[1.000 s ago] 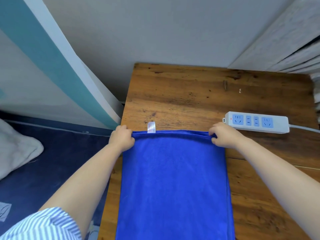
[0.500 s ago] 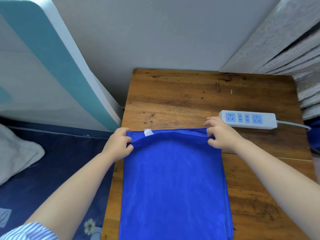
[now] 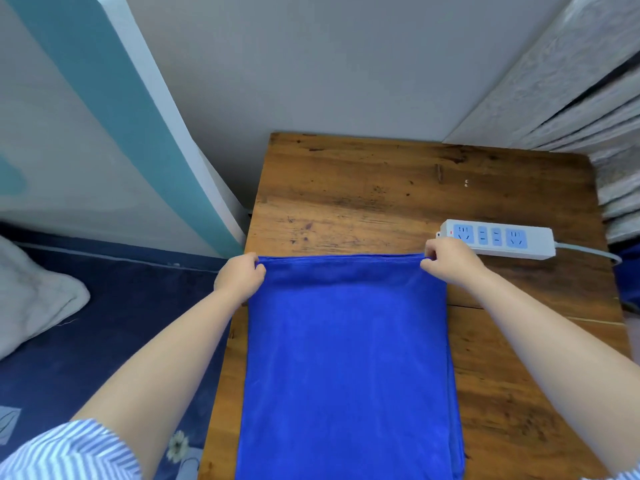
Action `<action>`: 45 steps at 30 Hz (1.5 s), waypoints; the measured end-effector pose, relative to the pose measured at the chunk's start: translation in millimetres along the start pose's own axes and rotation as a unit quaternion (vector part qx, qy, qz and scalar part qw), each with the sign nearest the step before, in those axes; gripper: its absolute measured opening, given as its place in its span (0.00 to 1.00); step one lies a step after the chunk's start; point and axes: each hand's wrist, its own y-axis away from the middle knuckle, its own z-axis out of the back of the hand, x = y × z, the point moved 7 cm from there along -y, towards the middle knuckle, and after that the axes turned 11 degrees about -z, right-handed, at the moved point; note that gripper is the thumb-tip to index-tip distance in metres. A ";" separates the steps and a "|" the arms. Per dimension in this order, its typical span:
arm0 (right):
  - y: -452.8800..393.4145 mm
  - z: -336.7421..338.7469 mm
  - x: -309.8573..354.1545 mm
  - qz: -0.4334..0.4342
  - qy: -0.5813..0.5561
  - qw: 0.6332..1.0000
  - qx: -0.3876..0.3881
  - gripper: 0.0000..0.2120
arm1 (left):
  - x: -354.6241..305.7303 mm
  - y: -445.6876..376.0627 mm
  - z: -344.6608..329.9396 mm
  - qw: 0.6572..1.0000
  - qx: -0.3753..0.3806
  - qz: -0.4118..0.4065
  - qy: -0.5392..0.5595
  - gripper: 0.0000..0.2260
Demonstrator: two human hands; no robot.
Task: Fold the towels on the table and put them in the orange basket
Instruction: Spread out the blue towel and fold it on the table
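A blue towel (image 3: 346, 368) lies lengthwise on the wooden table (image 3: 381, 188), its near end running out of the bottom of the view. My left hand (image 3: 239, 277) pinches the far left corner of the towel. My right hand (image 3: 450, 259) pinches the far right corner. The far edge is stretched straight between both hands and shows several stacked layers. No orange basket is in view.
A white power strip (image 3: 498, 239) lies on the table just beyond my right hand, its cable (image 3: 588, 252) leading off to the right. A white and teal board (image 3: 145, 133) leans against the wall at the left. Left of the table is dark blue bedding (image 3: 121, 323) with a white cloth (image 3: 31, 299).
Both hands have kept hold of the towel's far corners and drawn the edge taut. The white label seen on that edge before is now hidden.
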 end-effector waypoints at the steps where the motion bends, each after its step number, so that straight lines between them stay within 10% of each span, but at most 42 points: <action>1: -3.3 -0.1 0.7 0.006 0.023 1.000 -0.012 0.11 | -3.9 -4.9 0.8 0.999 -0.002 -0.001 -0.039 0.09; 8: -28.8 -12.8 4.2 0.042 0.088 0.995 0.025 0.07 | -11.8 -32.2 -7.5 0.983 0.042 -0.033 -0.178 0.11; 15: -31.8 -15.0 6.0 0.058 0.123 0.979 0.152 0.11 | -10.2 -43.1 -12.2 0.981 0.098 -0.065 -0.152 0.08; 23: -17.9 0.2 1.2 0.067 0.155 0.979 0.117 0.14 | -9.4 -27.1 7.4 0.992 0.044 -0.096 -0.067 0.04; 37: 63.2 27.2 -2.8 0.056 0.179 0.982 -0.025 0.05 | -32.4 42.8 40.1 0.943 0.033 -0.176 -0.282 0.07; 45: 168.8 81.2 0.8 0.037 0.087 0.955 -0.280 0.09 | -57.5 106.7 110.8 0.977 -0.157 -0.142 -0.029 0.12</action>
